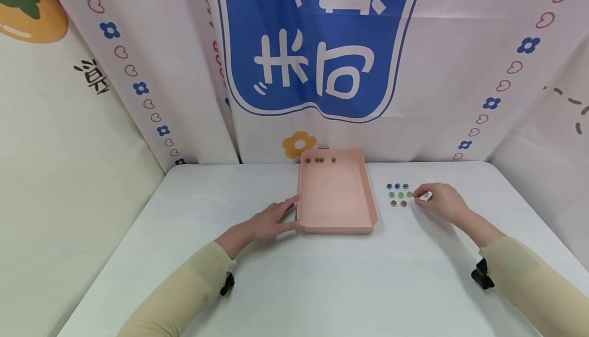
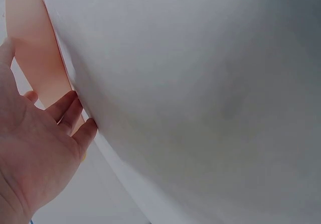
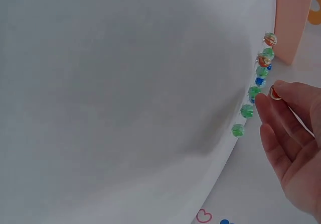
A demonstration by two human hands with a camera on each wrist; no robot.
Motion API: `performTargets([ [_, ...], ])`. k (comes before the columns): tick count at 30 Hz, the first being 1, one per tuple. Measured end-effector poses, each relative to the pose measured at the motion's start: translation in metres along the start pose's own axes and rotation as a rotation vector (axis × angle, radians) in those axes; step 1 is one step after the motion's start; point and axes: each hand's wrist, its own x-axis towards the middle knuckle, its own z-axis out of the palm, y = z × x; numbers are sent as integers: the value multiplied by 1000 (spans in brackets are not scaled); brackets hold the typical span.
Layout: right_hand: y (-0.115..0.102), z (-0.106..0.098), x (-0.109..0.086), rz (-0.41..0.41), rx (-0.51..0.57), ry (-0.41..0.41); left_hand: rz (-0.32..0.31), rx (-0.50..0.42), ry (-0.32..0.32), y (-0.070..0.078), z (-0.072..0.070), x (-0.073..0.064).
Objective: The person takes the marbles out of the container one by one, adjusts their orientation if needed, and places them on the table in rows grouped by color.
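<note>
My left hand point(image 1: 270, 222) touches the left side of a shallow pink tray point(image 1: 338, 194), its fingers extended along the wall; the left wrist view shows the fingertips point(image 2: 89, 127) against it. To the right of the tray, my right hand point(image 1: 443, 202) pinches an orange-streaked marble point(image 3: 274, 93) between thumb and finger, just above the table. Close by stand short rows of marbles: blue marbles point(image 1: 398, 186), green marbles point(image 1: 401, 195) and two orange-brown marbles point(image 1: 403, 204). Some green ones are partly hidden by the right hand. Several brown marbles point(image 1: 333, 160) lie along the tray's far end.
A white cloth covers the table point(image 1: 349, 286). Behind its far edge hangs a printed curtain point(image 1: 414, 137) with a blue panel, and pale cloth walls point(image 1: 69, 173) stand at both sides. The tray sits near the far edge.
</note>
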Motion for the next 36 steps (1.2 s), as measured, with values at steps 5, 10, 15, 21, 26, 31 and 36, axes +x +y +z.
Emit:
performTargets([
  [5,8,5,2,5,-3,-16,-5,4,-1,1,0,-1],
  [10,12,10,6,-3,-21,-31,-4,5,-2,1,0,0],
  [15,13,13,8,-7,-41,-43,-5,-3,-3,1,0,-1],
  [21,11,14,9,-11,-64,-48,1,-1,1,-1,0,0],
  [26,6,12,10,-22,-84,-57,2,3,3,-2,1,1],
  [31,0,4,7,22,-74,-47,3,4,-3,-3,2,1],
  [36,-12,-13,10,30,-34,24,4,5,-2,-1,0,0],
])
